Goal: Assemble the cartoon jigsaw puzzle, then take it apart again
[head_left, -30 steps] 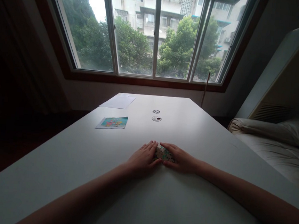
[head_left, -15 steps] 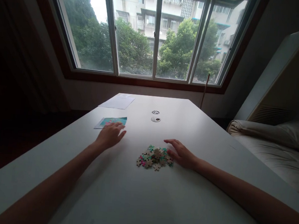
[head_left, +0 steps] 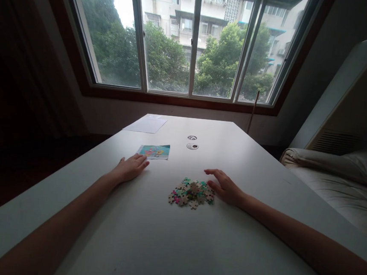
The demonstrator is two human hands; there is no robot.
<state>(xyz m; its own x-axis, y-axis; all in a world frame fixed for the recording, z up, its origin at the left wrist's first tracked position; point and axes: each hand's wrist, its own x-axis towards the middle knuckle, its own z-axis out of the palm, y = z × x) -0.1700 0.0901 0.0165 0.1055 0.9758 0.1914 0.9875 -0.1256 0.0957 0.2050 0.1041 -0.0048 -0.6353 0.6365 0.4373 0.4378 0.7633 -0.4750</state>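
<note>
A heap of jigsaw puzzle pieces, some plain beige, others teal and pink, lies in the middle of the white table. Beyond it to the left is a small picture sheet in turquoise with pink and yellow figures. My left hand rests open, palm down, its fingertips at the sheet's near left corner. Beside the heap's right edge is my right hand, open with thumb and forefinger apart. The thumb is close to the pieces; whether it touches them I cannot tell.
Two round flat items with dark markings lie beyond the heap. White paper is at the table's far left edge. A pale cushioned seat stands to the right, and a wide window is behind the table.
The picture sheet has slid right and now shows more fully. My left hand has drawn back slightly toward me, off most of the sheet. My right hand stays by the heap.
</note>
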